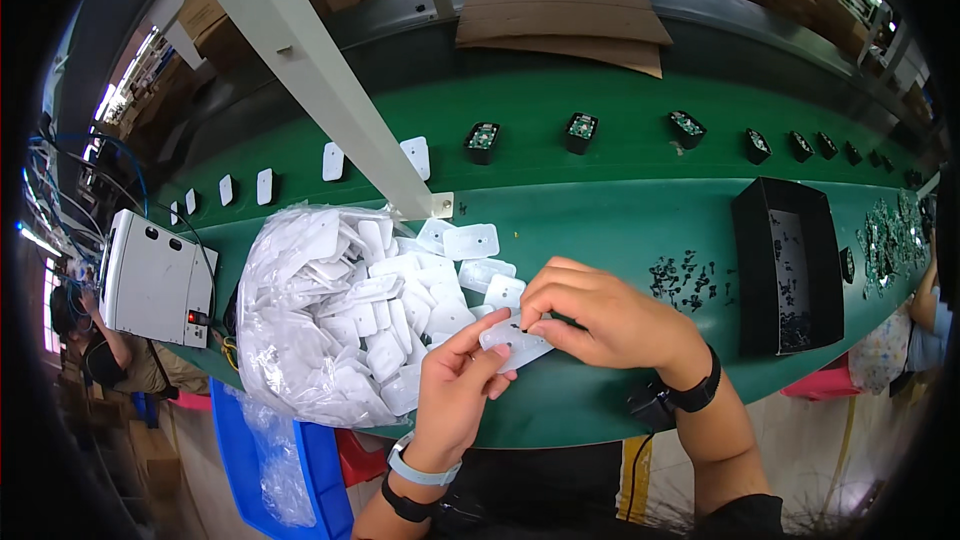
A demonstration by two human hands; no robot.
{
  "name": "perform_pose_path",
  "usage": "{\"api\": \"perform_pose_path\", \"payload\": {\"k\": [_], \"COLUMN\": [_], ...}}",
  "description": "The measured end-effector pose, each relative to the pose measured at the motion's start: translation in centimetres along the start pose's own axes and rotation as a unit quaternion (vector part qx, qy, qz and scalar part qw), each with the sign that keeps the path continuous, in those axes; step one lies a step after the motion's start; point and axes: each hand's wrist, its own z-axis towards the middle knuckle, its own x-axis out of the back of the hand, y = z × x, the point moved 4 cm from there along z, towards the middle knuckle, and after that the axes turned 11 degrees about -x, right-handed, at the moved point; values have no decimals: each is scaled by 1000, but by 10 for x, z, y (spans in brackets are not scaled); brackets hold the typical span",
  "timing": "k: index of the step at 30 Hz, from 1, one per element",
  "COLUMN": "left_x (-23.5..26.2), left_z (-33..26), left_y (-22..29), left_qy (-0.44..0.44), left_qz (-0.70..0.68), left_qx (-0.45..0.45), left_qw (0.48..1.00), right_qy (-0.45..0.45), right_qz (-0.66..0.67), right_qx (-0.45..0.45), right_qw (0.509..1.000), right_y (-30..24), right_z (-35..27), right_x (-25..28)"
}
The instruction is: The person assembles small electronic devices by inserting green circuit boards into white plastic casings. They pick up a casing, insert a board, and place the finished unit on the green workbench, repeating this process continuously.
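Head view, from the left of the frame: we see a white machine point(155, 280), then a clear bag point(268, 325) spilling white plates point(462, 244) up close to our left hand point(465, 365). Its thumb and forefinger pinch one plate point(518, 344) at lower centre, long axis roughly left to right. Fingers bunched, our right hand point(595, 315) meets its upper face unobstructed; we cannot tell what they grip. Farther right lie black parts point(688, 277) and a black bin point(756, 285).
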Motion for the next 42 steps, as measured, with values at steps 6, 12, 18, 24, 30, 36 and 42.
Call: {"api": "perform_pose_path", "payload": {"k": [6,12,18,24,30,36,42], "left_x": [7,-2,11,15,22,26,24], "left_z": [0,10,17,0,-5,-7,-9], "left_y": [10,6,2,23,25,25,27], "left_qy": [-14,81,2,-97,-86,-76,-71], "left_qz": [-24,-125,16,74,80,89,131], "left_qx": [-58,-111,-129,-43,9,43,27], "left_qw": [998,983,991,992,993,992,988], "right_qy": [-16,-45,-21,42,41,15,11], "right_qz": [-25,26,60,-47,-61,-108,-114], "right_qx": [12,13,30,70,72,69,33], "right_qw": [1000,999,998,996,995,992,993], "right_y": [0,-2,-6,-11,-7,-9,-8], "right_z": [1,1,2,4,3,1,-2], "right_x": [-8,-26,-32,-28,-33,-37,-42]}}
